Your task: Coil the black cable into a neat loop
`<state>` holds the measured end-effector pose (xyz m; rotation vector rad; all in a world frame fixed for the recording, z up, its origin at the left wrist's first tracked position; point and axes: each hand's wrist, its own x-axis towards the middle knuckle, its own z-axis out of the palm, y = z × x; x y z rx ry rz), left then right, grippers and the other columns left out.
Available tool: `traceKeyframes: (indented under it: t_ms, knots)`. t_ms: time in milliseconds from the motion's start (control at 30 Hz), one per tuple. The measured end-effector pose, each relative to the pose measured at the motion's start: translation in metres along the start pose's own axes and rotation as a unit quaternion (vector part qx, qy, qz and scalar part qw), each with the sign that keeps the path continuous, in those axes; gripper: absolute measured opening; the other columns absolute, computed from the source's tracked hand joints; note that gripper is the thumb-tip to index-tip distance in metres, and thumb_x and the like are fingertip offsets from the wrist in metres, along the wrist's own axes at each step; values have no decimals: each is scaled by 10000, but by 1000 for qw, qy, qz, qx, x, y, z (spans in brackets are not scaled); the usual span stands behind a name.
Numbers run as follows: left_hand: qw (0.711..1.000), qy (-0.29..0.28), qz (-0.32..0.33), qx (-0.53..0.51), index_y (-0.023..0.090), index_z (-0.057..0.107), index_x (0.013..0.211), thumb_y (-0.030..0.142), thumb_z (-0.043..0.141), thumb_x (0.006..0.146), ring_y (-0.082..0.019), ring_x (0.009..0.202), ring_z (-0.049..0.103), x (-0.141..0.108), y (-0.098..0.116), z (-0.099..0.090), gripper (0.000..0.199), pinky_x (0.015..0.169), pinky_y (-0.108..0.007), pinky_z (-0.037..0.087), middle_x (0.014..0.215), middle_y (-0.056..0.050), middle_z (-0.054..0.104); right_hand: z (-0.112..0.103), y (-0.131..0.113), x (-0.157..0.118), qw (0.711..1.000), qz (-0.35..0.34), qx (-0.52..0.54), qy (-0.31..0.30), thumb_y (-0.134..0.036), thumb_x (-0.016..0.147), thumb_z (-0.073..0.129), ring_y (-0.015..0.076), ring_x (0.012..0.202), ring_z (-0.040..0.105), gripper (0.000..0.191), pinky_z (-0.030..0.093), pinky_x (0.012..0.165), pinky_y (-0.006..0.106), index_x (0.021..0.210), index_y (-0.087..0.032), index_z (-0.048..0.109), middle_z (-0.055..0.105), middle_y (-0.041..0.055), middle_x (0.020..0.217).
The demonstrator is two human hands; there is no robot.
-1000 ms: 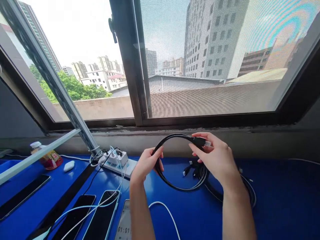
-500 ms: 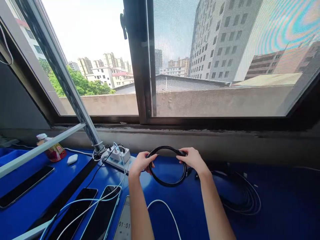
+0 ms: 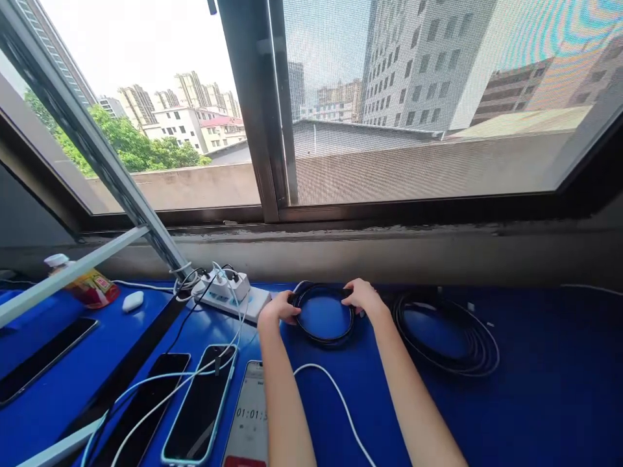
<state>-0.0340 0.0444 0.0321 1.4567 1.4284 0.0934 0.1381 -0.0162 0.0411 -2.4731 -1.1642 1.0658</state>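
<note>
A coil of black cable [image 3: 325, 341] lies low over the blue surface, flat or nearly so; whether it fully touches I cannot tell. My left hand [image 3: 278, 311] is closed on its left side, thumb pointing inward. On the opposite side my right hand [image 3: 364, 299] pinches the coil near its upper right. A second, wider coil of black cable [image 3: 479, 353] rests just right of my right hand. Close to my left hand stands a white power strip [image 3: 253, 305] with several plugs in it.
Several phones lie at the left, one phone [image 3: 248, 415] showing a timer beside my left forearm. A white cable [image 3: 335, 395] curves between my forearms. A metal frame [image 3: 121, 185], a drink bottle [image 3: 92, 285] and a small white case [image 3: 133, 301] are further left. A window ledge [image 3: 389, 256] runs behind.
Both hands have lowered the cable coil toward the blue surface, and it now lies flatter. The camera view has tilted downward a little.
</note>
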Motion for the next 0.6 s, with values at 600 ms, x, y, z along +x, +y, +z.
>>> traceKeyframes:
  t_ms: [600]
  knots:
    - [997, 45, 42, 36, 80, 608, 1175, 304, 603, 799, -220, 1071, 611, -27, 16, -17, 438, 803, -204, 441, 1213, -153, 633, -2, -2, 3, 995, 43, -88, -1, -243, 909, 576, 187, 1003, 601, 259, 521, 864, 385, 1150, -148, 588, 597, 91, 1155]
